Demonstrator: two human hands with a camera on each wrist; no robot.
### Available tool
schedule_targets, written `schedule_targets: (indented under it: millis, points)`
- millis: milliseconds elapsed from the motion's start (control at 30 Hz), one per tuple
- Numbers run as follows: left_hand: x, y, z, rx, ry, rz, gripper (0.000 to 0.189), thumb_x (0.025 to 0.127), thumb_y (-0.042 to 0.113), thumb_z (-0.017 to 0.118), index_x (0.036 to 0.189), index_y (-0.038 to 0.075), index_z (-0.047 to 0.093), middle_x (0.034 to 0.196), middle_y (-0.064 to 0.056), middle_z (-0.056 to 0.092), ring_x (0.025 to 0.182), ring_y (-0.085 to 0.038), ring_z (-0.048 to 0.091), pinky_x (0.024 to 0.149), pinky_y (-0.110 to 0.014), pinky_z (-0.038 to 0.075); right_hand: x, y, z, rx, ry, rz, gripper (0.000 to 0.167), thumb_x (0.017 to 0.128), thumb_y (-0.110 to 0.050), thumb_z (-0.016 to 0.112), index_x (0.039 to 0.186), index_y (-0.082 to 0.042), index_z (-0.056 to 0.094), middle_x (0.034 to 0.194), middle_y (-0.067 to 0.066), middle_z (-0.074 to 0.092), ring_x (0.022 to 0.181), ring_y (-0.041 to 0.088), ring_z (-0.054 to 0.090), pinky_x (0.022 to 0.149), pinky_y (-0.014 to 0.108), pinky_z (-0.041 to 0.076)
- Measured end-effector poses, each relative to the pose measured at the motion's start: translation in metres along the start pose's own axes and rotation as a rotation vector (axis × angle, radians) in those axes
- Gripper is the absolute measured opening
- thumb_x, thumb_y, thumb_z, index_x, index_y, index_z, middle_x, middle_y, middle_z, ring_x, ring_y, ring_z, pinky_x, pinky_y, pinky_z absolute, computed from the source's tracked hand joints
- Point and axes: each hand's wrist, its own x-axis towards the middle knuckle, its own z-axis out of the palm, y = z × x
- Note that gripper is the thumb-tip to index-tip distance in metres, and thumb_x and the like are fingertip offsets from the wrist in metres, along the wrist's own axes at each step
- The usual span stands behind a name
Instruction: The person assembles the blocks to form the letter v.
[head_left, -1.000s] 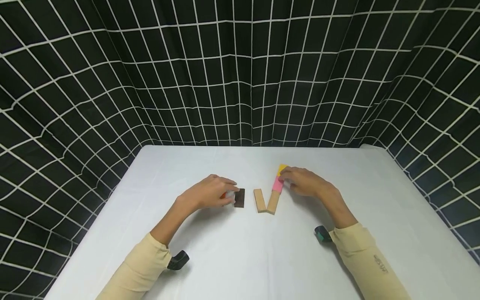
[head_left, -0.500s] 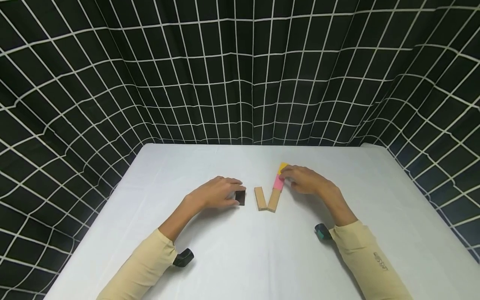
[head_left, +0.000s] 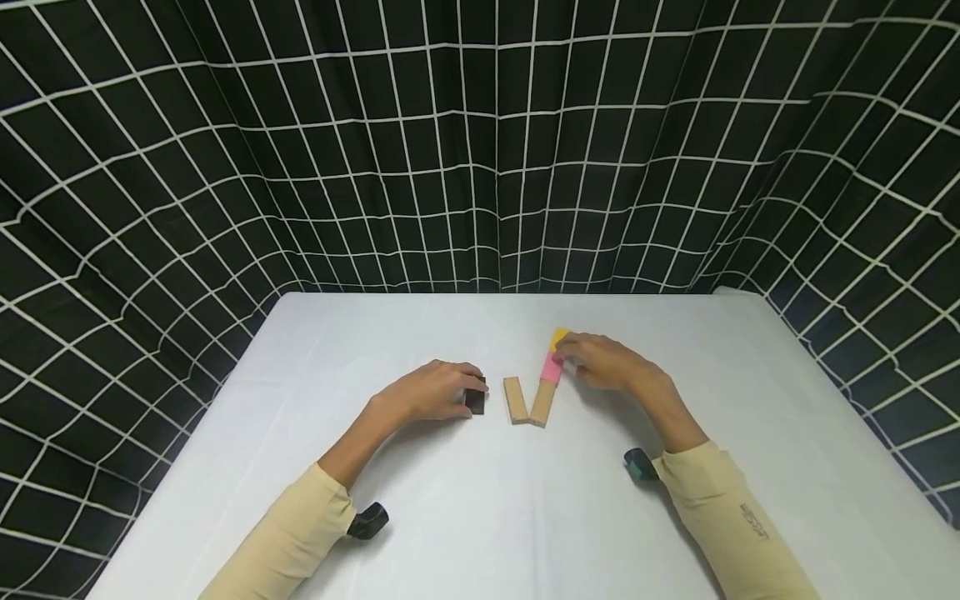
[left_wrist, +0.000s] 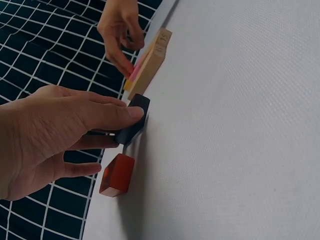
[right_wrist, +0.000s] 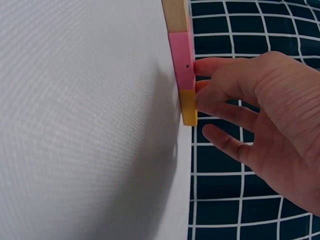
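Observation:
My left hand [head_left: 431, 392] pinches a dark brown block [left_wrist: 134, 122] between thumb and fingers. Below that hand in the left wrist view, an orange-red block [left_wrist: 119, 172] lies on the table; the hand hides it in the head view. Two bare wooden blocks [head_left: 515, 400] meet at their near ends in a V. Beyond the right one, a pink block [head_left: 551, 369] and a yellow block [head_left: 558, 335] continue the same slanting line. My right hand [right_wrist: 265, 100] touches the pink and yellow blocks with its fingertips, its fingers not curled around them.
A white cloth covers the table [head_left: 480, 517], and black curtains [head_left: 480, 167] with a white grid hang behind it and on both sides. A dark wrist device [head_left: 369, 521] sticks out from the left sleeve, another [head_left: 640, 465] from the right one.
My left hand has moved right and taken hold of the dark block. The orange-red block, partly visible under that hand earlier, is hidden in the head view. The right hand stays at the coloured blocks.

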Motion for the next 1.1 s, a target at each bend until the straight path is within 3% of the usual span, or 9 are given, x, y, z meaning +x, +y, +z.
schedule_targets:
  millis: [300,533,733,900,1100]
  points:
    - [0.008,0.000,-0.010,-0.056,0.005,-0.073,0.042,0.093,0.021,0.078,0.134,0.015,0.071,0.135,-0.008,0.071,0.127,-0.027,0.067,0.110,-0.044,0.055,-0.003,0.000,0.004,-0.003,0.008,-0.003,0.043,0.086,0.017,0.059,0.122,-0.001,0.074,0.133,0.018,0.070,0.129,0.040,0.064,0.113,0.057,0.050]
    - [0.030,0.002,-0.015,-0.088,0.137,-0.097,0.039,0.097,0.023,0.072,0.134,0.012,0.071,0.136,-0.012,0.069,0.130,-0.030,0.064,0.112,-0.048,0.054,-0.003,-0.001,0.006,-0.017,0.011,-0.026,0.042,0.086,0.016,0.060,0.122,0.000,0.074,0.131,0.018,0.071,0.129,0.040,0.065,0.113,0.056,0.051]
    - [0.053,-0.004,-0.011,-0.118,0.168,-0.123,0.039,0.099,0.024,0.068,0.135,0.011,0.070,0.136,-0.012,0.069,0.129,-0.029,0.064,0.113,-0.046,0.053,0.001,-0.003,0.004,-0.021,0.012,-0.024,0.041,0.086,0.015,0.063,0.122,-0.002,0.074,0.131,0.018,0.071,0.127,0.039,0.066,0.113,0.055,0.051]
    - [0.069,-0.008,-0.008,-0.149,0.161,-0.152,0.038,0.100,0.023,0.069,0.136,0.012,0.070,0.138,-0.009,0.068,0.132,-0.027,0.063,0.115,-0.044,0.052,0.003,-0.002,0.002,-0.030,0.009,-0.018,0.041,0.087,0.014,0.063,0.122,-0.003,0.075,0.132,0.017,0.071,0.128,0.039,0.066,0.113,0.055,0.052]
    - [0.083,-0.010,-0.001,-0.176,0.105,-0.169,0.039,0.100,0.023,0.070,0.137,0.011,0.069,0.139,-0.010,0.068,0.133,-0.026,0.063,0.114,-0.040,0.052,0.001,-0.002,-0.001,-0.026,-0.013,0.021,0.043,0.086,0.013,0.064,0.123,-0.005,0.075,0.134,0.015,0.070,0.131,0.036,0.064,0.113,0.055,0.051]
